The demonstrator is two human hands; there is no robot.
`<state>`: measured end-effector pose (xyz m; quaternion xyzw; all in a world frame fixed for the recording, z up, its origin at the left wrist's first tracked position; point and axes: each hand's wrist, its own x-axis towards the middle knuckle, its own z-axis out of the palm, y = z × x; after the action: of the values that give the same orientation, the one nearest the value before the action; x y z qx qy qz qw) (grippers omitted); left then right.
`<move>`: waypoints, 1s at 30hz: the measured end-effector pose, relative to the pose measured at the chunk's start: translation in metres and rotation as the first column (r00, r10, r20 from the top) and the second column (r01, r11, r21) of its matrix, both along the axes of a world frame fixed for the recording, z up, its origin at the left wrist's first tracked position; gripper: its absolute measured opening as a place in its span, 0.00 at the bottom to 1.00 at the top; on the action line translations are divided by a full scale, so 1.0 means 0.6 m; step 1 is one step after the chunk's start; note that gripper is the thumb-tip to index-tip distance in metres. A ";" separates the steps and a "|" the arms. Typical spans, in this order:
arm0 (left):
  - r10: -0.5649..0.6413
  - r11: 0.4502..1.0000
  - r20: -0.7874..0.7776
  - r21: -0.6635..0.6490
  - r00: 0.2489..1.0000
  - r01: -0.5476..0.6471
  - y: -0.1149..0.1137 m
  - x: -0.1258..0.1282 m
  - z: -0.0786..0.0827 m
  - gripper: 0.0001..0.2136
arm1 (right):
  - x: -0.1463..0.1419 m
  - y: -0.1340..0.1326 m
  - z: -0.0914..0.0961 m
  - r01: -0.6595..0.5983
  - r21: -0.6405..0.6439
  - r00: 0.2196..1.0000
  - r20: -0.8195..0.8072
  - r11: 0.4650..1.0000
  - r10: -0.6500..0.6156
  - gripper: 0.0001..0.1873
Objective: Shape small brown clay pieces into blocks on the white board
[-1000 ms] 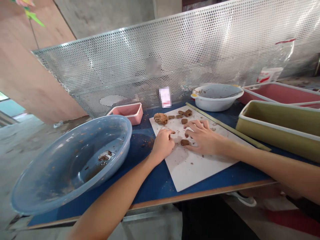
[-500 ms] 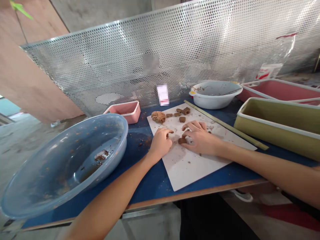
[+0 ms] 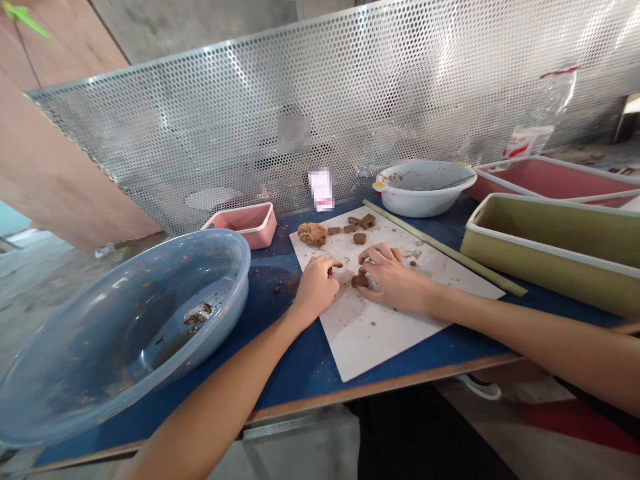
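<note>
A white board [image 3: 380, 327] lies on the blue table [image 3: 300, 367]. My left hand [image 3: 316, 288] rests on the board's left part with its fingers curled and pinched around a small brown piece that I can barely see. My right hand [image 3: 393, 280] lies just right of it, fingers bent, thumb and fingers pinching a small brown clay piece [image 3: 359, 281]. A rough brown clay lump [image 3: 312, 233] and several small brown pieces [image 3: 361, 223] lie at the board's far edge.
A big blue basin [image 3: 125, 320] with brown residue overhangs the table's left side. A small pink tray [image 3: 245, 222], a white bowl [image 3: 425, 187], a long stick [image 3: 445, 250], an olive tray [image 3: 550, 250] and a pink tray [image 3: 555, 180] stand before a perforated metal screen [image 3: 350, 113].
My right hand has curled its fingers and closed onto the small clay piece by its thumb. My left hand has barely moved. The view has shifted a little left.
</note>
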<state>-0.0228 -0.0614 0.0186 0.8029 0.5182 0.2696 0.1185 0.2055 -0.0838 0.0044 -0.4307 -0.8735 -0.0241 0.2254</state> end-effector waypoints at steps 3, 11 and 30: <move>-0.002 1.000 0.004 -0.002 1.000 0.002 0.000 0.000 0.000 0.26 | 0.000 0.002 -0.001 -0.003 0.001 1.000 -0.007 1.000 0.003 0.08; -0.001 1.000 0.000 -0.010 1.000 0.001 0.000 0.001 0.001 0.26 | -0.002 0.003 -0.002 0.016 -0.016 1.000 0.010 1.000 -0.016 0.09; -0.002 0.997 0.036 -0.071 0.999 0.005 0.008 0.001 -0.015 0.29 | -0.003 0.011 -0.016 0.075 -0.005 0.997 0.016 0.997 -0.075 0.11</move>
<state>-0.0221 -0.0568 0.0098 0.7941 0.5238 0.2653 0.1569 0.2038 -0.0770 -0.0052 -0.4636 -0.8586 -0.0337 0.2162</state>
